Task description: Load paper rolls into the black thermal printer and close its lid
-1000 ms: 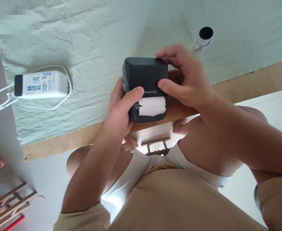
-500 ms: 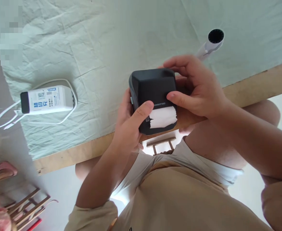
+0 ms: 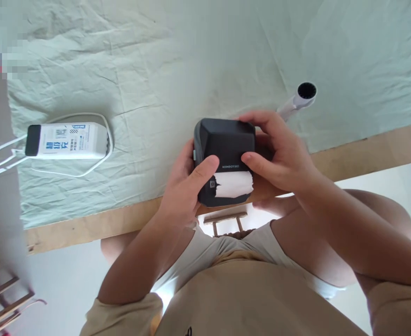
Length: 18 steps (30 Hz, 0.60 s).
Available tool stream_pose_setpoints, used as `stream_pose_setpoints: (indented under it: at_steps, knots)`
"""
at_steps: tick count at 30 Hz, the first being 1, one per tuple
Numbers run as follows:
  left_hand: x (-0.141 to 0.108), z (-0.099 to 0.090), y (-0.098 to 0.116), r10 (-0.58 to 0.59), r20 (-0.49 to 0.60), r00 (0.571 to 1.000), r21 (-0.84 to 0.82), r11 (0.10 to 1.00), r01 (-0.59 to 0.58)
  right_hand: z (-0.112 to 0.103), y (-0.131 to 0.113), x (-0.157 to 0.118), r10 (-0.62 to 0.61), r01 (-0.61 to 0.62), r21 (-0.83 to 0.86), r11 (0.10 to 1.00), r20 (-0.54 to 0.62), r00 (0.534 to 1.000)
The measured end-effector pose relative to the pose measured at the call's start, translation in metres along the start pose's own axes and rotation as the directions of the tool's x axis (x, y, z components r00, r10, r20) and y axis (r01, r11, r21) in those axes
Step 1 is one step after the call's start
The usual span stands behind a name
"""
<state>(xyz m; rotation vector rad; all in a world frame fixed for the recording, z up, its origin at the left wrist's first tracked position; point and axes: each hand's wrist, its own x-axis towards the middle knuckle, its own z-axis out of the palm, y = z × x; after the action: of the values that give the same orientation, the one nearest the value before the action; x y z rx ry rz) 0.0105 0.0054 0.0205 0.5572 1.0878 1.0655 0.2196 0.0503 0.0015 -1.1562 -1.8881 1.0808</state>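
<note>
Two-handed hold going on here: left hand (image 3: 182, 191) and right hand (image 3: 284, 156) have fingers gripping the printer (image 3: 231, 142) over the table's (image 3: 103, 228) near edge. White brick (image 3: 74, 140) sits toward the table's left, tube (image 3: 296, 103) further right.

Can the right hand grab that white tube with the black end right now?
Probably yes, but the right hand would likely have to let go of the black device first. The white tube looks close by, with nothing seen between.
</note>
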Motion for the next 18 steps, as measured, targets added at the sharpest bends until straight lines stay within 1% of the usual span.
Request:
stream_pose_setpoints:
  at_steps: [2,3,5,7,10,12,15,17,18]
  knots:
    - [0.002,0.001,-0.002,0.0,-0.016,1.0,-0.048,0.999,-0.001,0.0,-0.002,-0.001,-0.022,0.022,-0.044,0.999,0.008,1.0]
    - [0.003,0.001,-0.003,0.021,-0.047,0.999,-0.068,0.997,-0.025,0.0,-0.002,0.0,-0.037,0.038,-0.063,0.997,0.012,0.999]
    - [0.005,0.0,-0.006,0.025,-0.124,0.992,-0.084,0.996,-0.036,0.0,-0.003,0.003,-0.07,0.071,-0.093,0.993,0.008,0.997]
    - [0.006,0.0,-0.009,0.036,-0.175,0.984,-0.082,0.995,-0.051,0.0,-0.003,0.006,-0.118,0.116,-0.121,0.986,-0.006,0.993]
    - [0.006,-0.001,-0.01,0.09,-0.172,0.981,-0.067,0.992,-0.103,-0.003,-0.005,0.007,-0.186,0.179,-0.166,0.97,-0.026,0.982]
    - [0.006,0.0,-0.009,0.11,-0.16,0.981,-0.047,0.992,-0.118,-0.007,-0.007,0.005,-0.189,0.184,-0.198,0.963,-0.009,0.982]
    - [0.004,0.005,-0.003,0.067,-0.153,0.986,-0.036,0.997,-0.073,-0.016,-0.013,0.001,-0.172,0.173,-0.251,0.952,0.028,0.985]
    - [0.002,0.008,0.001,0.038,-0.158,0.987,-0.057,0.997,-0.048,-0.022,-0.019,-0.001,-0.194,0.192,-0.301,0.934,0.026,0.981]
    - [0.001,0.01,0.003,0.03,-0.164,0.986,-0.06,0.997,-0.04,-0.024,-0.023,-0.001,-0.223,0.217,-0.33,0.919,0.021,0.975]
